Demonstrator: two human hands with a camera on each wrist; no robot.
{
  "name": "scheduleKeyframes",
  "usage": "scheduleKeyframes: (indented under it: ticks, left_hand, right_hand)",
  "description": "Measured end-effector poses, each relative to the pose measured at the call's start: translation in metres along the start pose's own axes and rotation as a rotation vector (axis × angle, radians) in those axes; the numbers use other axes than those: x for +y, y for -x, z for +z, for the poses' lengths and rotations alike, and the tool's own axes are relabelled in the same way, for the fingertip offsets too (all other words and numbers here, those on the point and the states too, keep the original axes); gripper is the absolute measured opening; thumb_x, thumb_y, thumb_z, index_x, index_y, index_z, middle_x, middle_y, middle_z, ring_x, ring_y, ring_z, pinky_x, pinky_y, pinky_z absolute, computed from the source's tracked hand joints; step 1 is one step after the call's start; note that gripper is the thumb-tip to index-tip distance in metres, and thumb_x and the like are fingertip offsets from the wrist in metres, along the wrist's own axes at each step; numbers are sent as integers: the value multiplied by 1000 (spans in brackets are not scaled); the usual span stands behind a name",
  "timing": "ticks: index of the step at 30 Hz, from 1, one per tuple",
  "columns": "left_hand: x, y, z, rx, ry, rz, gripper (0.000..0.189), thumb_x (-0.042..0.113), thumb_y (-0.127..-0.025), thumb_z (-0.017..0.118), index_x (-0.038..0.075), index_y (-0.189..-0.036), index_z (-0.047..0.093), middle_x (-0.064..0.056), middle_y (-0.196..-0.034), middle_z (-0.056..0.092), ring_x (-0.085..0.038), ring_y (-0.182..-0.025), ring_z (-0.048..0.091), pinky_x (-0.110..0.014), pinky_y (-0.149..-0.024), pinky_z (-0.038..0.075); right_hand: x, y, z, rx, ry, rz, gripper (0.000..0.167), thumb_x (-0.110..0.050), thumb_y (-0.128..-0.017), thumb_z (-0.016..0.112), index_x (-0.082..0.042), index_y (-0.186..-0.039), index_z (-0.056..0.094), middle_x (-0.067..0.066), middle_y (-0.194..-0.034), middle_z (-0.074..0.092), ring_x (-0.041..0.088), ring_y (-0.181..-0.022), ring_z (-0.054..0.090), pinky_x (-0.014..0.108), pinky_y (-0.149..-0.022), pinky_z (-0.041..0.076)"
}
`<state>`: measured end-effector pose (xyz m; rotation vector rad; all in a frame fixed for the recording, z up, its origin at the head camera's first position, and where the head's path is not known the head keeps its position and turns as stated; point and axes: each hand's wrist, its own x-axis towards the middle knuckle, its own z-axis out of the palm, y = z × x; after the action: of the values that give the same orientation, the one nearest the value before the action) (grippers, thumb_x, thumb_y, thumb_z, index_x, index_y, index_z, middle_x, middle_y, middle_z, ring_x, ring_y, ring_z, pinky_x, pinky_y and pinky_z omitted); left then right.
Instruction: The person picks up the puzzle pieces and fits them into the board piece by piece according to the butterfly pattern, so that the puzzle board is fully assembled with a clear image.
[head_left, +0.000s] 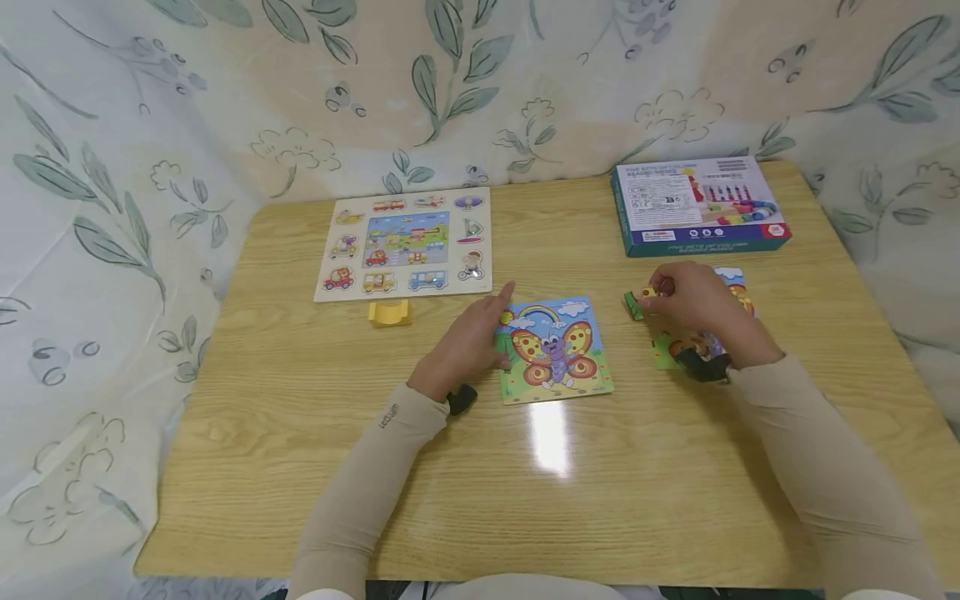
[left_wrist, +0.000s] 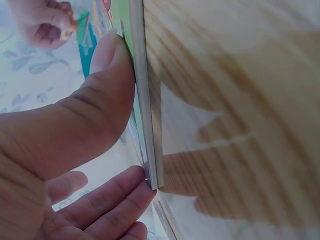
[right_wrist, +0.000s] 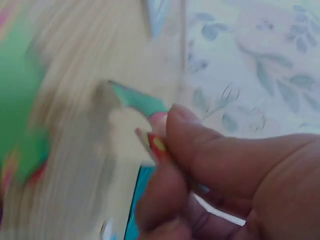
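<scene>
My left hand [head_left: 467, 343] lies at the left edge of a square butterfly puzzle [head_left: 555, 317] on the table. In the left wrist view, the thumb [left_wrist: 102, 75] rests on the puzzle's face, and the straight fingers touch its edge. To the right, my right hand [head_left: 693, 300] pinches a green puzzle piece [right_wrist: 140, 100] with red and yellow-dotted parts between thumb and forefinger. More butterfly puzzle pieces [head_left: 663, 350] lie below that hand, which partly covers them.
A white vehicle peg puzzle [head_left: 326, 250] lies at the back left, with a yellow curved block [head_left: 390, 313] in front of it. A boxed bead set [head_left: 697, 246] stands at the back right. Patterned cloth [head_left: 525, 83] hangs behind the table [head_left: 300, 433].
</scene>
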<state>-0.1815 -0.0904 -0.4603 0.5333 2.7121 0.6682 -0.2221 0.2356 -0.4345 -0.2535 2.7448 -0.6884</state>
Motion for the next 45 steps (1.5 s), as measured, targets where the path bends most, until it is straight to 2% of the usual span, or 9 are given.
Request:
scheduleKeyframes:
  ticks: [5,12,15,19,24,28,35,45]
  left_hand:
    - [0,0,1,-9,-5,-21,116,24,-70,87,21,-156,9,-12,-151,37,-28,-139,37,-39,-117,32]
    - [-1,0,2,2,5,-5,116,24,-70,87,20,-156,10,-12,-150,38,-28,-138,38,-38,-116,33]
    - [-2,0,2,3,5,-5,116,24,-70,87,20,-156,10,-12,-150,38,-28,-138,38,-38,-116,33]
    - [-2,0,2,3,4,-6,115,24,-70,86,20,-156,10,-12,-150,38,-27,-137,38,-38,-117,33]
    - [-2,-1,1,1,-5,6,114,25,-71,86,18,-156,10,-13,-149,39,-27,-137,39,-38,-116,33]
    - [-3,-2,1,-3,-12,7,115,26,-71,86,17,-156,9,-13,-149,39,-27,-137,39,-38,-115,35]
    - [-3,-2,1,-10,-11,5,114,25,-71,86,18,-156,9,-13,-149,39,-27,-137,39,-38,-115,34]
    - [-3,-1,0,-14,-24,18,114,27,-72,85,15,-156,10,-13,-149,39,-28,-136,40,-39,-116,34]
  right_hand:
    - [-29,-5,9,-34,-89,-86,27,-24,-88,70,-2,-101,64,15,-91,65,25,-79,56,30,-61,45]
    - [-65,-11,26,-90,-207,-243,21,-17,-89,69,-4,-104,64,6,-74,63,18,-67,55,28,-58,43]
    - [-75,-15,34,-108,-270,-246,27,-18,-85,74,-5,-103,58,6,-69,62,17,-62,54,27,-54,43]
    - [-85,-16,45,-133,-302,-238,27,-21,-83,76,-6,-93,55,5,-69,61,17,-60,52,28,-53,42]
    - [-94,-17,63,-212,-277,-261,20,-20,-86,73,-6,-87,57,6,-67,67,18,-59,63,26,-51,45]
    - [-100,-18,74,-278,-270,-254,21,-18,-85,73,-4,-90,59,3,-62,67,17,-53,64,24,-48,46]
    - [-108,-22,86,-310,-212,-199,30,-24,-83,74,-5,-97,56,2,-56,63,13,-47,60,25,-47,46]
    - [-112,-30,87,-350,-120,-159,46,-28,-80,77,-5,-106,46,5,-66,65,14,-52,62,25,-51,48]
